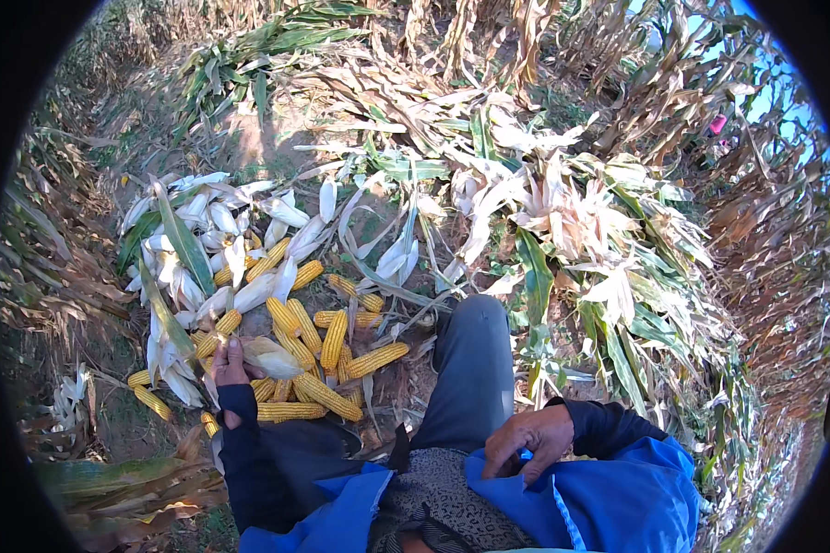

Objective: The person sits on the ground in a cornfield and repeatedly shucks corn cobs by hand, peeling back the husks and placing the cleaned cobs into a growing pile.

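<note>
My left hand is low among the husked corn ears, fingers bent. A yellow ear lies just beyond its fingertips, and an ear partly wrapped in pale husk is right beside it. Whether the fingers grip either one is hard to make out. Several bare yellow ears, one of them a long cob, are heaped between that hand and my bent knee. Over my lap, my right hand has its fingers curled on the front edge of my blue jacket.
Beyond the yellow heap lies a pile of ears in white husks. Cut stalks with dry husks spread ahead and to the right. Standing dry corn borders the ground, with a small pink thing among it.
</note>
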Tool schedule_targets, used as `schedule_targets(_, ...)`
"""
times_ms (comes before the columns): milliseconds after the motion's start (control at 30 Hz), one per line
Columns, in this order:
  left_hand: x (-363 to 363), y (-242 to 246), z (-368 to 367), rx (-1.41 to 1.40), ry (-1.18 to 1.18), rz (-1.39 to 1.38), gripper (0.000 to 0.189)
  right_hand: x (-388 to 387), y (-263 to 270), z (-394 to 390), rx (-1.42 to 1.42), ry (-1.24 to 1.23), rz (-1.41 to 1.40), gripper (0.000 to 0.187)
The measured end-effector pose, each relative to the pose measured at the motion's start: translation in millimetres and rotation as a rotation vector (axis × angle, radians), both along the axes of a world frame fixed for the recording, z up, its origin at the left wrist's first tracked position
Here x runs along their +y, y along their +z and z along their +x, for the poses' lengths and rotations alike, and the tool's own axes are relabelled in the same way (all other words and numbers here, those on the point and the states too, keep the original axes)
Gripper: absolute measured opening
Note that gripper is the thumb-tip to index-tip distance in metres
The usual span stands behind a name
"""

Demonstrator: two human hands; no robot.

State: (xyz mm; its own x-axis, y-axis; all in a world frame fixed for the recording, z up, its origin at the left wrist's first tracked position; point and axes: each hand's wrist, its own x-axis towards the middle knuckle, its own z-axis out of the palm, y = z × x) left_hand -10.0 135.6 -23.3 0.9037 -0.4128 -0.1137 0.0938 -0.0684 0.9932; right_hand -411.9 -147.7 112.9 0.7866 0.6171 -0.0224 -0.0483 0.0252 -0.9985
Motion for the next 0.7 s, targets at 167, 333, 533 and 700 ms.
schedule_targets(167,-11,-25,21,0.169,0.061,-0.045,0.036,22,10,-46,-0.189,-0.288,-0.317,0.047)
schedule_targets(333,-23,-43,34,0.132,0.078,0.015,0.038,20,40,-76,0.171,-0.183,-0.698,0.051)
schedule_targets(533,-33,-58,44,0.086,0.067,0.012,0.037,11,47,-83,0.248,-0.226,-0.731,0.048)
schedule_targets(700,-33,-51,38,0.113,0.097,0.02,0.037,11,46,-88,0.239,-0.222,-0.646,0.053)
